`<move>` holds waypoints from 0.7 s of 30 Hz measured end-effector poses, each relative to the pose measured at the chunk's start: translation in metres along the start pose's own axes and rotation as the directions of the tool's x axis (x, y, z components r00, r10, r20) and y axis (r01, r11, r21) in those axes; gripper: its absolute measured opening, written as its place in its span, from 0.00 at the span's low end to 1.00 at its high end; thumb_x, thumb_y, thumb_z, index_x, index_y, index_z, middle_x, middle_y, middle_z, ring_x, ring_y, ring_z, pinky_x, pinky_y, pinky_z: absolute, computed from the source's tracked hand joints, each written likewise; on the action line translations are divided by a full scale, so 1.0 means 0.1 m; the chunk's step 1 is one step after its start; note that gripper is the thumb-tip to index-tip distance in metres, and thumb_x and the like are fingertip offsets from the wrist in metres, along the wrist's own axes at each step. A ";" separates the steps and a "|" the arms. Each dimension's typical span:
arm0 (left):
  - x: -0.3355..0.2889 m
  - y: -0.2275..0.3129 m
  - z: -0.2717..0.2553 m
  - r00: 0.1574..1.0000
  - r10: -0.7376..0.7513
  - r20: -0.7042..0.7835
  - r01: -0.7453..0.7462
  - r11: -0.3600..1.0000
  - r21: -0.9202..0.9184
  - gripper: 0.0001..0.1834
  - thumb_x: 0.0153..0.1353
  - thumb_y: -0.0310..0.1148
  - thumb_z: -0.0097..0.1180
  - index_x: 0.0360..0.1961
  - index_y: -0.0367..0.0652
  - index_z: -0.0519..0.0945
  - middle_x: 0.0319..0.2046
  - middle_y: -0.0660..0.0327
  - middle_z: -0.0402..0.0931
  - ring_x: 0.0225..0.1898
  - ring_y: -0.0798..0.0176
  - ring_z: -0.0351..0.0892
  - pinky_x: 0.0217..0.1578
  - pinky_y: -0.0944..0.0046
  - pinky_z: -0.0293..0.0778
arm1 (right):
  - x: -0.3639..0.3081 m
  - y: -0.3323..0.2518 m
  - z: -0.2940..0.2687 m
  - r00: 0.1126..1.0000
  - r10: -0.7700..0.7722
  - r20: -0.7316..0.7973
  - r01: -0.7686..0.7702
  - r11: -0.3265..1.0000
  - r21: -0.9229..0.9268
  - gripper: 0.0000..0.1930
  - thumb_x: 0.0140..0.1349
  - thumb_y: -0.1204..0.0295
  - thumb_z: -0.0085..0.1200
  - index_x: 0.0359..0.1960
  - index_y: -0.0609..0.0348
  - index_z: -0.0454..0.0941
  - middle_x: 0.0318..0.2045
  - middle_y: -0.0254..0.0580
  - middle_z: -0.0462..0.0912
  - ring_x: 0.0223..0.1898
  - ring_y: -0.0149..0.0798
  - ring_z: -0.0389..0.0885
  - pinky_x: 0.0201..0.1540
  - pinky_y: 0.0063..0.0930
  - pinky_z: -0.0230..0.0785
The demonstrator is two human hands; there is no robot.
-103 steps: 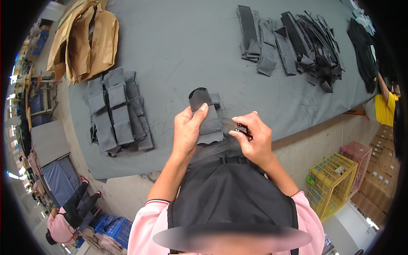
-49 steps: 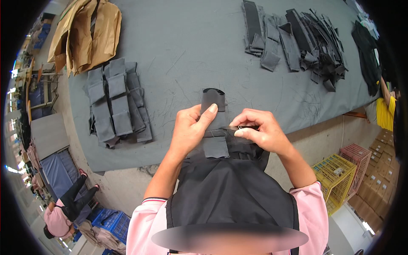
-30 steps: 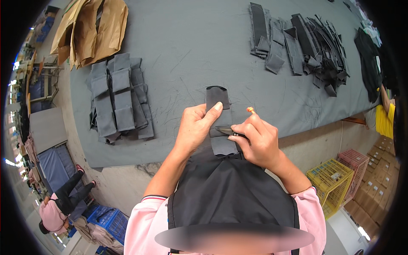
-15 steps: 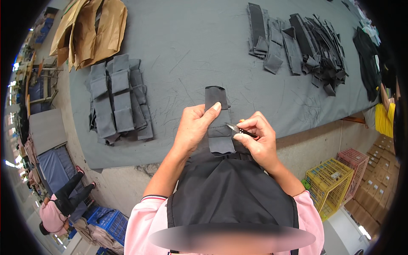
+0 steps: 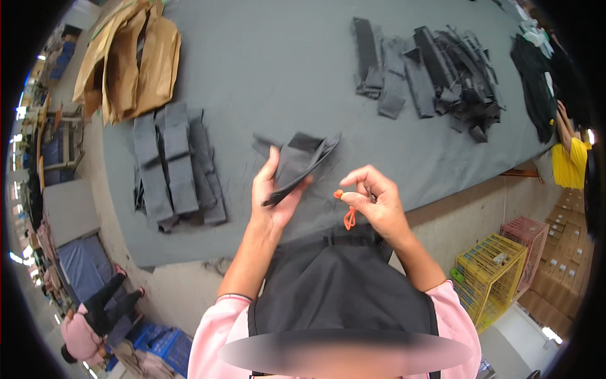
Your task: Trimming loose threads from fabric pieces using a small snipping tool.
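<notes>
My left hand (image 5: 273, 201) is closed on a dark grey fabric piece (image 5: 299, 163), its thumb on the near side and fingers beneath. The piece is folded and flares at the upper end, slightly blurred by motion. To its right, my right hand (image 5: 380, 203) is curled around thread snips, which the fingers mostly hide. An orange cord (image 5: 350, 218) from the snips dangles below the thumb. The hands are apart, and the snips do not touch the fabric. Left of my hands lies a stack of similar grey fabric pieces (image 5: 170, 167).
The table (image 5: 252, 76) has a grey cloth cover with loose threads. A looser pile of dark strips (image 5: 435, 69) lies far right, and a brown paper bag (image 5: 142, 63) far left. Yellow crates (image 5: 489, 271) stand beyond the table's near edge. A person in yellow (image 5: 571, 164) is at the right.
The fabric piece has been lifted, turned and folded over in my left hand, away from the snips. The snips' blades, earlier against the fabric, are now tucked in my right hand, with the cord hanging out.
</notes>
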State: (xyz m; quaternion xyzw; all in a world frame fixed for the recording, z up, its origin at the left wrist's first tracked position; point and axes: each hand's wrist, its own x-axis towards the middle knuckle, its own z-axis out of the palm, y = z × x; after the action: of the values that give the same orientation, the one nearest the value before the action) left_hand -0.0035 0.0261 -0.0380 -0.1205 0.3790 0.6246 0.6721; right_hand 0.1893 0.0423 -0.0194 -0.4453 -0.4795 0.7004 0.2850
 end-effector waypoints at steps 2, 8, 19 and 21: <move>0.04 -0.04 -0.14 0.999 0.040 0.008 -0.041 0.996 0.080 0.15 0.65 0.44 0.49 0.32 0.42 0.73 0.26 0.61 0.74 0.29 0.58 0.75 0.33 0.51 0.71 | 0.02 0.07 -0.07 0.950 -0.309 -0.035 0.281 0.902 -0.329 0.05 0.60 0.74 0.56 0.31 0.62 0.76 0.21 0.31 0.74 0.20 0.18 0.65 0.23 0.17 0.59; -0.24 0.74 -0.27 0.483 0.565 0.669 -0.873 0.365 0.323 0.23 0.64 0.49 0.42 0.26 0.37 0.70 0.22 0.58 0.65 0.29 0.62 0.66 0.32 0.63 0.63 | 0.65 -0.02 -0.71 0.839 -0.380 -0.389 0.222 0.892 -0.394 0.10 0.64 0.68 0.48 0.35 0.59 0.80 0.22 0.30 0.77 0.16 0.19 0.63 0.18 0.14 0.54; -0.75 1.74 -0.60 0.575 0.618 0.536 0.004 -0.658 0.753 0.14 0.60 0.41 0.55 0.42 0.45 0.75 0.38 0.62 0.75 0.45 0.57 0.73 0.64 0.45 0.43 | 1.97 -0.53 -0.84 0.864 -0.335 -0.375 -0.196 0.462 -0.865 0.40 0.47 0.49 0.63 0.55 0.62 0.62 0.52 0.53 0.69 0.48 0.56 0.75 0.49 0.46 0.70; -0.71 1.68 -0.60 0.434 0.670 0.603 0.075 -0.693 0.717 0.14 0.60 0.41 0.55 0.43 0.45 0.75 0.42 0.62 0.74 0.49 0.57 0.71 0.63 0.43 0.43 | 2.05 -0.45 -0.79 0.878 -0.284 -0.385 -0.250 0.415 -0.875 0.34 0.49 0.56 0.61 0.53 0.62 0.63 0.49 0.55 0.70 0.48 0.58 0.75 0.48 0.48 0.69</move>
State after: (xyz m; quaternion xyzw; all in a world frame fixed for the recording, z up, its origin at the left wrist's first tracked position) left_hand -0.1767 -0.0332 0.0205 0.5242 0.8264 0.1882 -0.0830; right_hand 0.1679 0.2620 -0.0607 -0.6799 -0.6988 0.1909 0.1139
